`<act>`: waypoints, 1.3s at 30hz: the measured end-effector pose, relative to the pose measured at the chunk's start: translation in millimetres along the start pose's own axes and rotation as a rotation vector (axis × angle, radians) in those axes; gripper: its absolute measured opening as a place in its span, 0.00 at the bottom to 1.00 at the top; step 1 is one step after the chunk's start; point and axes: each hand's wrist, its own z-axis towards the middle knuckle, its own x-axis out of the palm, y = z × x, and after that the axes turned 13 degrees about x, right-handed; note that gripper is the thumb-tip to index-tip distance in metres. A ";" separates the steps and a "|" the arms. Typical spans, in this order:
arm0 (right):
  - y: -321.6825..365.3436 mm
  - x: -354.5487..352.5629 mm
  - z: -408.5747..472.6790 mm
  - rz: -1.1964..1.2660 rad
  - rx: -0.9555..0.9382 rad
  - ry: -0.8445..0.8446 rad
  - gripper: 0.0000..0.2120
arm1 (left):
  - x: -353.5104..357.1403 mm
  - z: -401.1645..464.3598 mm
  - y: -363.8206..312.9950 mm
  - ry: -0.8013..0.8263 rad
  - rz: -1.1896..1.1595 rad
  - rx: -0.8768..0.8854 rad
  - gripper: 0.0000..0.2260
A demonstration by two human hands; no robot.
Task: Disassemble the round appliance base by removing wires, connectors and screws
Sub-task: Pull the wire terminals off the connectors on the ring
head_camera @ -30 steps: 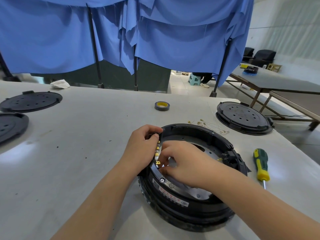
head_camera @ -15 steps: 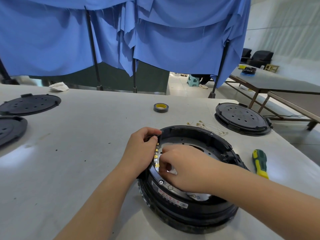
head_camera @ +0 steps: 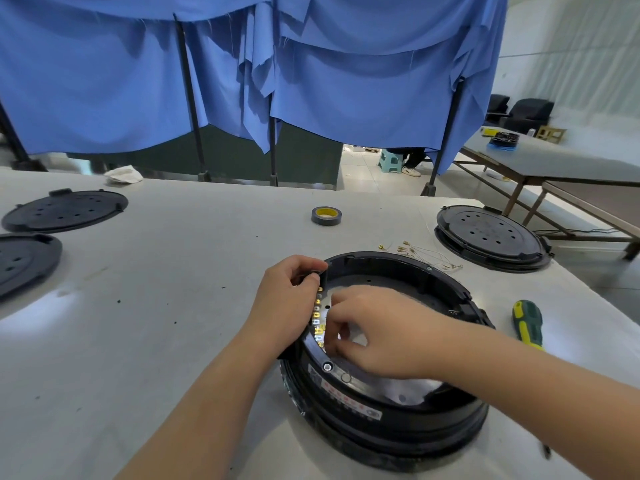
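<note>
Right, status:
Base [head_camera: 388, 414]: sitting on bench [head_camera: 173, 289], open side up.
Left hand [head_camera: 284, 303]: gripping the rim, bracing it.
Right hand [head_camera: 381, 337]: pinching at the connector row [head_camera: 318, 320], working one loose.

Setting: a workshop or small disassembly floor, not a home. Evidence: a large pale grey table [head_camera: 173, 306] serves as workbench, carrying several identical flat black round perforated plastic covers [head_camera: 65, 209], one more on a black round housing at the right [head_camera: 488, 237]. An opened black round appliance base [head_camera: 391, 403] sits near the front edge. Loose tools and consumables lie about: a green-and-yellow-handled screwdriver [head_camera: 528, 323], a roll of dark insulating tape with a yellow core [head_camera: 326, 215], a scatter of thin pale wires with brass terminals [head_camera: 419, 254]. Blue cloth sheets [head_camera: 346, 81] hang over black poles as partitions. Beyond, a second long work table [head_camera: 554, 161], a tiled floor, a small teal plastic stool [head_camera: 387, 160].
</note>
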 end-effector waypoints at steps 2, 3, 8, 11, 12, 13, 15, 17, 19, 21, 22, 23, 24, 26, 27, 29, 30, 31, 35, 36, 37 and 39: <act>-1.3 -3.4 3.0 0.008 0.010 0.029 0.04 | -0.1 0.2 0.0 0.002 0.001 -0.004 0.14; -1.6 -2.8 2.9 -0.008 0.003 0.024 0.04 | -0.3 0.3 0.2 0.001 0.000 -0.003 0.14; -1.1 3.9 -5.0 -0.022 -0.039 -0.031 0.06 | 0.2 0.5 0.0 -0.007 -0.007 0.000 0.15; -2.6 -1.8 0.3 -0.004 -0.017 0.022 0.05 | 0.4 0.0 -1.3 -0.002 -0.006 0.005 0.14; -2.8 -2.9 1.8 -0.003 -0.015 0.031 0.05 | 0.5 0.0 -1.8 -0.001 -0.006 0.005 0.14; -2.7 -2.9 2.4 -0.006 -0.013 0.032 0.05 | 0.3 0.2 -2.1 -0.001 -0.006 0.006 0.14; -2.8 -0.4 -0.2 -0.008 -0.017 0.020 0.05 | 0.0 0.6 -2.4 0.001 -0.005 0.006 0.13; -2.9 2.8 -4.8 -0.003 -0.033 -0.004 0.06 | -0.3 0.5 -2.4 0.003 -0.007 0.004 0.13; -2.8 2.4 -5.6 0.006 -0.029 -0.006 0.06 | -0.1 0.1 -2.2 0.006 -0.003 0.007 0.13; -3.1 0.0 -2.4 0.007 -0.013 0.013 0.06 | 0.3 -0.1 -2.1 0.003 0.001 0.012 0.13; -3.1 -0.7 -0.7 -0.007 -0.010 0.022 0.06 | 0.3 -0.1 -2.0 0.001 0.001 0.013 0.13; -3.2 -0.7 0.2 -0.019 -0.010 0.025 0.05 | 0.2 -0.1 -1.9 0.000 0.001 0.013 0.13; -3.4 -0.3 0.0 -0.021 -0.010 0.020 0.05 | 0.1 -0.1 -1.8 0.000 0.000 0.013 0.13; -2.8 1.8 -2.9 -0.009 -0.015 0.000 0.04 | -0.2 0.1 -1.6 -0.001 -0.002 0.013 0.14; -2.4 2.8 -4.6 -0.004 -0.018 -0.005 0.04 | -0.3 -0.1 -1.6 -0.002 -0.004 0.011 0.14; -2.3 3.1 -5.5 0.006 -0.016 -0.002 0.04 | -0.1 -0.2 -1.5 -0.004 -0.008 0.007 0.14; -2.6 2.3 -4.6 0.011 -0.009 0.006 0.04 | 0.2 -0.2 -1.5 -0.004 -0.008 0.008 0.14; -2.9 1.1 -2.8 0.010 -0.001 0.016 0.04 | 0.4 -0.2 -1.5 -0.003 -0.007 0.008 0.13; -3.8 0.5 0.2 0.002 0.003 0.021 0.05 | 0.7 0.3 -1.0 -0.004 -0.020 0.000 0.13; -3.9 1.4 -1.4 0.011 0.002 0.009 0.05 | 0.8 0.6 -1.0 -0.006 -0.023 -0.002 0.13; -3.8 2.6 -3.5 0.022 0.003 -0.003 0.04 | 0.8 0.7 -1.1 -0.006 -0.025 -0.003 0.13; -3.4 4.8 -6.9 0.020 0.005 -0.023 0.04 | 0.7 0.6 -1.3 -0.003 -0.028 -0.004 0.13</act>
